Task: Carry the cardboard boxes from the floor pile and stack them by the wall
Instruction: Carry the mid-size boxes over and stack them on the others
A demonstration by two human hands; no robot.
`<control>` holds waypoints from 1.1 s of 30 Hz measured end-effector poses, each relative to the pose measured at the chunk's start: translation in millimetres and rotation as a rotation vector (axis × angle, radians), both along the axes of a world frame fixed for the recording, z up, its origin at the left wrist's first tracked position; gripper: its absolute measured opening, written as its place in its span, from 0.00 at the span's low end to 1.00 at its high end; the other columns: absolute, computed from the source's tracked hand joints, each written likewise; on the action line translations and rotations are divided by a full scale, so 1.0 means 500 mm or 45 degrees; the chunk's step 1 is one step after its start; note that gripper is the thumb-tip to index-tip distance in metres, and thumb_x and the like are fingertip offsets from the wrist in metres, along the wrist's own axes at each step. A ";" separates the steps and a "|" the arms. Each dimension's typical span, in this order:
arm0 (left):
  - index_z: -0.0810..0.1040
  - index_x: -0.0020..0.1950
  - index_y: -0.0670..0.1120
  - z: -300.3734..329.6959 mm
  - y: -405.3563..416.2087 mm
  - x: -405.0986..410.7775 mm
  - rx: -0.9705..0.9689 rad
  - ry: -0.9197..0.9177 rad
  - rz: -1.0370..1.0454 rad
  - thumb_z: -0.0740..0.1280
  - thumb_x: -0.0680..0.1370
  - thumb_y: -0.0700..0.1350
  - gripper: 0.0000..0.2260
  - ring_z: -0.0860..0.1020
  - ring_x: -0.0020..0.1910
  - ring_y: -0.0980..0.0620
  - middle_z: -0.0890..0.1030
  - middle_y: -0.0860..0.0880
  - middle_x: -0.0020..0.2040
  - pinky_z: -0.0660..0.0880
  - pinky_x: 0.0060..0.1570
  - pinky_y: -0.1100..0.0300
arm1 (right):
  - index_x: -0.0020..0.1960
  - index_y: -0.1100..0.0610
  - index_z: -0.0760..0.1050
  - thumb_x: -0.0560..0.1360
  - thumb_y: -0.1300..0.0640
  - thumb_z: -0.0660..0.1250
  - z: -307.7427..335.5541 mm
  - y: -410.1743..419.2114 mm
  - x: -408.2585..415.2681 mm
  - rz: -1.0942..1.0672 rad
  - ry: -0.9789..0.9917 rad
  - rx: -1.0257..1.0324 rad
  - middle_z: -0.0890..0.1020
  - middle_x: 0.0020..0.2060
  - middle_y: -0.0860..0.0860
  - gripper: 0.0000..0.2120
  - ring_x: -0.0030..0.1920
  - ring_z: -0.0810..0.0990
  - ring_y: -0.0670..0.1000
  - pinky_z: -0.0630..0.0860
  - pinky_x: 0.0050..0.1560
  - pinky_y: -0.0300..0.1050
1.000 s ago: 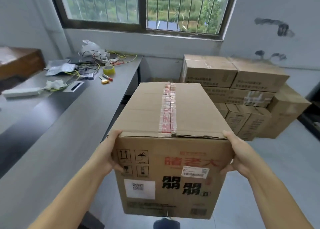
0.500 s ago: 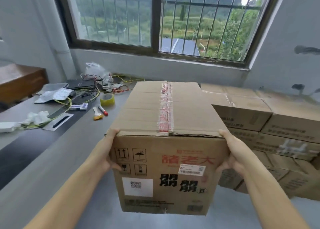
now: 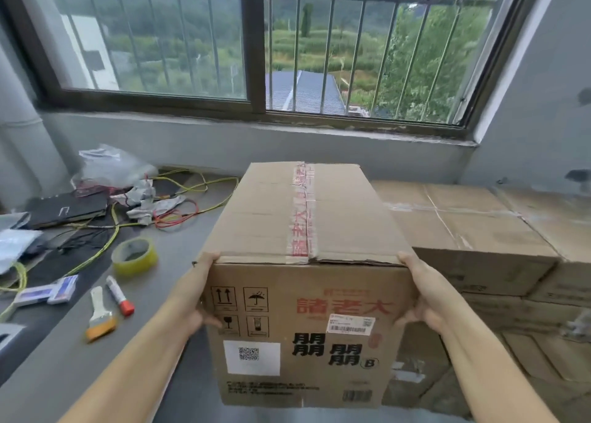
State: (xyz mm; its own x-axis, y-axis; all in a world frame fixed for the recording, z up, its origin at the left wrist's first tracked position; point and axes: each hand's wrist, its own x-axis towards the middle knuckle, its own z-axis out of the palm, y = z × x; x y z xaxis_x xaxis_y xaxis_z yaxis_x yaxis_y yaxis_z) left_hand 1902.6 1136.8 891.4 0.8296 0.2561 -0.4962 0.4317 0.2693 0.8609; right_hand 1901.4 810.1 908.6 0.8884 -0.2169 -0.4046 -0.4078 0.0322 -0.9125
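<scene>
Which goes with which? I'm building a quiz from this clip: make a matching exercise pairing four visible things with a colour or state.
Things:
1. carried box
2. tape roll
3. marker
4. brush

Descriptions:
A. yellow, lying flat on the table
B. orange bristles
C. red-printed tape along its top, held by left hand and right hand
D. red cap

Pairs: 1-C, 2-A, 3-D, 4-B

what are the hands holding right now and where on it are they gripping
Both hands hold the taped cardboard box by its two sides: the left hand on its left side, the right hand on its right side, near the top edge.
</scene>
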 end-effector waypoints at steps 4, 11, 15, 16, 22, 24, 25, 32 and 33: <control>0.74 0.52 0.50 0.000 -0.007 0.152 0.019 0.008 -0.061 0.61 0.77 0.55 0.11 0.76 0.43 0.43 0.78 0.44 0.43 0.75 0.45 0.36 | 0.51 0.49 0.76 0.78 0.45 0.58 -0.011 -0.005 0.131 -0.040 0.020 0.004 0.81 0.44 0.55 0.11 0.45 0.81 0.61 0.77 0.35 0.62; 0.76 0.57 0.47 -0.065 -0.043 0.336 -0.037 0.016 -0.148 0.64 0.70 0.60 0.22 0.77 0.47 0.41 0.78 0.41 0.47 0.71 0.48 0.30 | 0.56 0.50 0.76 0.77 0.45 0.59 -0.068 -0.049 0.318 -0.052 0.018 -0.015 0.81 0.48 0.56 0.14 0.49 0.80 0.61 0.77 0.34 0.58; 0.76 0.58 0.48 -0.114 -0.074 0.403 -0.023 0.044 -0.191 0.65 0.62 0.64 0.30 0.77 0.51 0.40 0.79 0.40 0.51 0.73 0.48 0.31 | 0.55 0.51 0.75 0.78 0.46 0.57 -0.116 -0.080 0.390 -0.058 0.037 -0.002 0.81 0.45 0.56 0.13 0.45 0.80 0.59 0.74 0.36 0.56; 0.76 0.59 0.49 -0.129 -0.082 0.417 -0.005 0.050 -0.198 0.64 0.62 0.64 0.30 0.77 0.52 0.40 0.80 0.40 0.52 0.74 0.48 0.34 | 0.54 0.51 0.75 0.79 0.47 0.57 -0.130 -0.088 0.402 -0.063 0.044 -0.001 0.81 0.45 0.56 0.12 0.44 0.80 0.58 0.73 0.36 0.55; 0.75 0.63 0.48 -0.233 -0.127 0.466 0.023 0.039 -0.181 0.59 0.78 0.56 0.18 0.78 0.53 0.43 0.80 0.40 0.56 0.78 0.44 0.41 | 0.56 0.50 0.75 0.80 0.51 0.57 -0.238 -0.128 0.437 -0.169 0.094 0.069 0.81 0.48 0.54 0.10 0.44 0.79 0.54 0.74 0.41 0.52; 0.75 0.63 0.49 -0.256 -0.145 0.468 0.023 0.043 -0.156 0.58 0.81 0.51 0.14 0.79 0.52 0.45 0.81 0.43 0.56 0.77 0.44 0.45 | 0.66 0.52 0.71 0.80 0.51 0.59 -0.278 -0.135 0.435 -0.223 0.134 0.088 0.80 0.56 0.55 0.16 0.51 0.79 0.56 0.77 0.48 0.56; 0.75 0.62 0.50 -0.266 -0.153 0.466 0.034 0.050 -0.158 0.57 0.81 0.50 0.13 0.79 0.52 0.47 0.82 0.45 0.55 0.78 0.45 0.47 | 0.69 0.52 0.68 0.79 0.50 0.60 -0.297 -0.139 0.433 -0.256 0.151 0.082 0.79 0.60 0.55 0.19 0.56 0.78 0.57 0.76 0.55 0.59; 0.72 0.66 0.54 -0.290 -0.174 0.450 0.050 0.149 -0.173 0.58 0.81 0.56 0.16 0.78 0.54 0.54 0.80 0.52 0.58 0.76 0.46 0.52 | 0.69 0.57 0.61 0.78 0.46 0.63 -0.349 -0.131 0.420 -0.469 0.178 -0.149 0.71 0.60 0.52 0.25 0.61 0.71 0.54 0.68 0.62 0.50; 0.72 0.65 0.54 -0.286 -0.178 0.449 0.048 0.158 -0.162 0.58 0.80 0.56 0.15 0.78 0.54 0.55 0.80 0.53 0.58 0.76 0.47 0.51 | 0.70 0.59 0.60 0.78 0.46 0.62 -0.346 -0.126 0.420 -0.481 0.178 -0.172 0.71 0.60 0.53 0.26 0.61 0.71 0.54 0.67 0.59 0.47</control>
State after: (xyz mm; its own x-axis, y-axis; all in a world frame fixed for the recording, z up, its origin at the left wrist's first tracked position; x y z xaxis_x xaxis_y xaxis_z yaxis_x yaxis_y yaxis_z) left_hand 2127.1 1047.9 748.2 0.7895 0.1735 -0.5887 0.5637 0.1744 0.8073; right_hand 2111.7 747.3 735.6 0.6749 -0.5758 -0.4614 -0.5106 0.0870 -0.8554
